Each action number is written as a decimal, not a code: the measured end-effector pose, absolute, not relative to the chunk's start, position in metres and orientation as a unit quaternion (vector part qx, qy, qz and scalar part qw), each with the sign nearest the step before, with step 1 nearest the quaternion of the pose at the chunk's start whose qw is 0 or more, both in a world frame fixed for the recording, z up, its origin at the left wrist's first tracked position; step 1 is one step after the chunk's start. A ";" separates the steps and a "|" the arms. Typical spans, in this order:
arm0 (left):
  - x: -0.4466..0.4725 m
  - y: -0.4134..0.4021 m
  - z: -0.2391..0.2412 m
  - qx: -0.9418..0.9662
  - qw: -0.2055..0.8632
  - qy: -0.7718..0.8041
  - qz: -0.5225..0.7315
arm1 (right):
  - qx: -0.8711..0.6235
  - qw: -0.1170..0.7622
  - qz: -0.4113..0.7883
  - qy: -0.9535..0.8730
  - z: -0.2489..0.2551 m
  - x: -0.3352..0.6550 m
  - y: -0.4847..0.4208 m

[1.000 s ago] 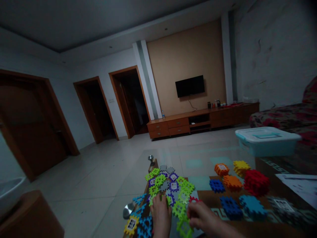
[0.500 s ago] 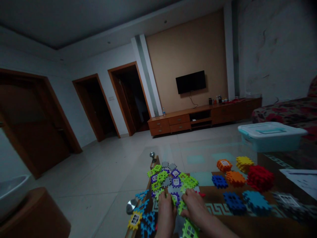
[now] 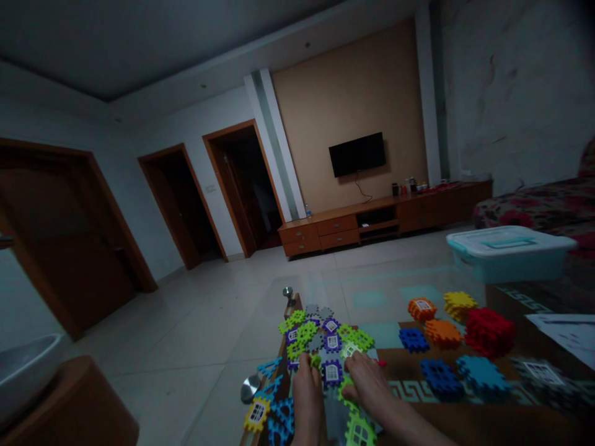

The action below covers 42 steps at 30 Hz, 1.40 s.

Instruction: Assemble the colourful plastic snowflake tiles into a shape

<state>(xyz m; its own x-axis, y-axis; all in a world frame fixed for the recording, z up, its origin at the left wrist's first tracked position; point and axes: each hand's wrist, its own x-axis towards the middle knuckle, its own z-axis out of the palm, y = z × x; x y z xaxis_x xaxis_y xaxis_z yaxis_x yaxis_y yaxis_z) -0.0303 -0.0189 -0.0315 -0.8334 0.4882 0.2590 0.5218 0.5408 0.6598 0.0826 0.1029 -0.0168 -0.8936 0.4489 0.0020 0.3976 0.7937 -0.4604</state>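
Observation:
A pile of flat interlocking toy tiles point(image 3: 320, 337) in green, purple and grey lies at the near left end of a glass-topped table point(image 3: 381, 294). My left hand point(image 3: 307, 396) rests on the pile's near edge, fingers touching green tiles. Beside it, my right hand point(image 3: 369, 384) lies over green tiles, next to a purple window tile point(image 3: 331, 371). A green window tile point(image 3: 359, 432) shows under my right wrist. Whether either hand grips a tile is hidden.
Sorted stacks stand to the right: orange point(image 3: 441, 332), yellow point(image 3: 459, 305), red point(image 3: 489, 331), dark blue point(image 3: 440, 378), light blue point(image 3: 482, 376). A lidded teal box point(image 3: 509, 253) sits at the far right. Blue and yellow tiles point(image 3: 272, 415) lie near the table's left edge. Papers point(image 3: 567, 334) lie right.
My right hand has moved left and forward onto the pile, next to my left hand. The view shifted slightly.

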 end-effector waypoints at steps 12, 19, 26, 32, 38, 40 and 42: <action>-0.015 -0.021 -0.019 -0.294 0.034 -0.847 -0.441 | -0.230 0.053 0.251 -0.939 -0.017 0.077 0.106; 0.023 -0.030 -0.041 -0.361 -0.059 -0.874 -0.319 | -0.229 0.109 0.313 -0.915 -0.038 0.074 0.126; 0.072 0.001 -0.038 -0.313 -0.078 -0.942 -0.090 | -0.234 0.181 0.371 -0.880 -0.036 0.091 0.154; 0.072 0.002 -0.038 -0.281 -0.064 -0.955 -0.067 | -0.237 0.206 0.414 -0.854 -0.037 0.113 0.168; 0.063 -0.007 -0.038 -0.313 -0.114 -0.939 -0.082 | -0.228 0.184 0.531 -0.795 -0.044 0.118 0.173; 0.062 -0.009 -0.036 -0.331 -0.120 -0.930 -0.108 | -0.230 0.162 0.549 -0.787 -0.047 0.115 0.165; 0.061 -0.010 -0.033 -0.347 -0.127 -0.920 -0.129 | -0.234 0.136 0.556 -0.786 -0.051 0.112 0.152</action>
